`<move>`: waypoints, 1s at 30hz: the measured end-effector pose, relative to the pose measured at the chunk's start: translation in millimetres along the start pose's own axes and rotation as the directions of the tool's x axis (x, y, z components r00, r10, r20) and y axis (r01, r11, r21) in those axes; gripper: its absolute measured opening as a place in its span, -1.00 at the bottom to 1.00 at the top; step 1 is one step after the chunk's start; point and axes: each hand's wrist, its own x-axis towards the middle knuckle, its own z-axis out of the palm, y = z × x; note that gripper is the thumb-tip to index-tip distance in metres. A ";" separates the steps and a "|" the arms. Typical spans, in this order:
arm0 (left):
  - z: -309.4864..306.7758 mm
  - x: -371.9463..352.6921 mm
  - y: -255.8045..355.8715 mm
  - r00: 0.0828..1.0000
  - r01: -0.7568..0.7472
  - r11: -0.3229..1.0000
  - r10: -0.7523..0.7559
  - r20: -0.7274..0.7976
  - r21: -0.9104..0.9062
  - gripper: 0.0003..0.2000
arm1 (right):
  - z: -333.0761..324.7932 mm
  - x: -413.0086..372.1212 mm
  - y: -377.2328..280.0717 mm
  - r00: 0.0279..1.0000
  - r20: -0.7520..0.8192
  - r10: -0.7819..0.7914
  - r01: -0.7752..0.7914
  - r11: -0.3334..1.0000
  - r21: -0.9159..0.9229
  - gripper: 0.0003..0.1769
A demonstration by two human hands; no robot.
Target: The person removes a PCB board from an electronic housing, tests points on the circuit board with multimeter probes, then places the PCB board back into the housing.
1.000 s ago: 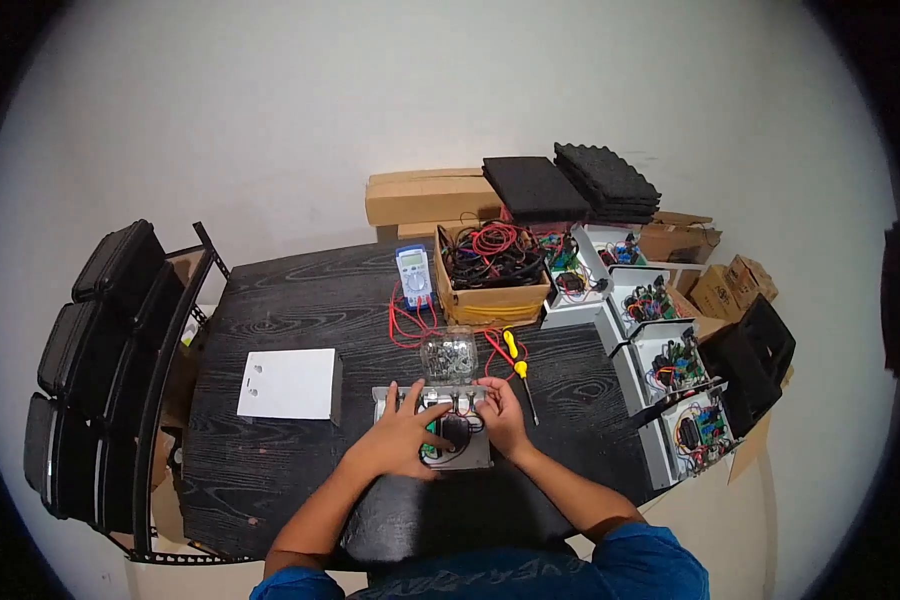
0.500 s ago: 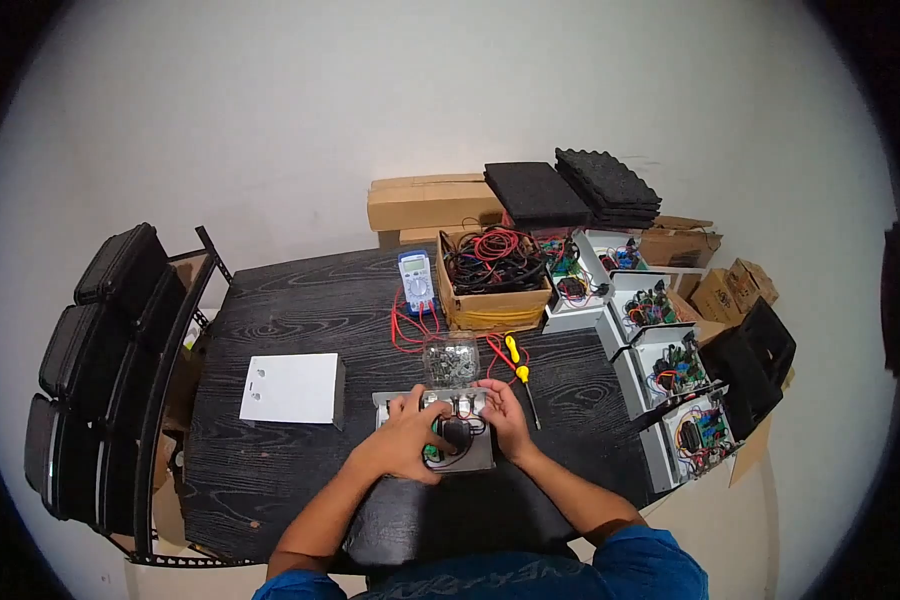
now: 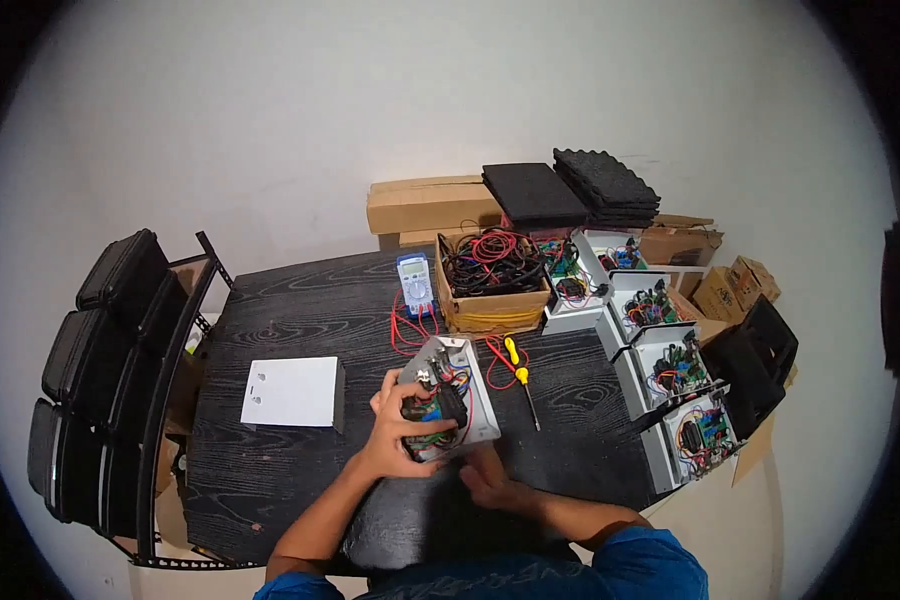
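My left hand [image 3: 392, 432] grips an open metal enclosure [image 3: 482, 408] with a circuit board and coloured wires inside, its fingers reaching across the wiring. The enclosure is tilted up above the dark table. Just below its lower right edge is my right hand [image 3: 492, 484], with its fingers partly hidden, so I cannot tell what they hold. A yellow-handled screwdriver [image 3: 522, 375] lies to the right of the enclosure. On the left of the table rests a white cover [image 3: 292, 391] with small holes.
Behind the enclosure stand a blue multimeter [image 3: 415, 283] with red leads and a cardboard box [image 3: 490, 316] of cables. Several open enclosures [image 3: 656, 442] line the right edge. Black foam sheets [image 3: 535, 195] sit at the back. A rack with black cases [image 3: 75, 350] is at left.
The enclosure has been lifted and tilted in my left hand, and it now covers the clear tub of small parts. My right hand has moved from its right side down below it.
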 end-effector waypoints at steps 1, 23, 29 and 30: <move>6.9 -5.4 -4.9 0.999 -0.020 1.000 0.019 -0.025 -0.022 -0.41 | -5.8 11.6 -18.4 0.999 -0.020 -0.035 0.036 0.999 0.033 -0.41; 39.9 -48.1 -47.3 0.990 -0.024 0.994 0.010 -0.137 -0.103 -0.47 | -24.0 43.7 -52.3 0.957 -0.133 -0.258 0.259 0.966 -0.010 -0.15; 37.6 -45.5 -32.5 0.978 0.017 0.992 -0.041 -0.205 -0.122 -0.35 | -21.0 41.1 -47.1 0.957 -0.118 -0.265 0.250 0.960 -0.129 -0.02; 38.7 -44.0 -29.9 0.974 0.031 0.990 -0.062 -0.220 -0.140 -0.31 | -23.1 43.1 -50.4 0.955 -0.120 -0.270 0.256 0.959 -0.118 -0.01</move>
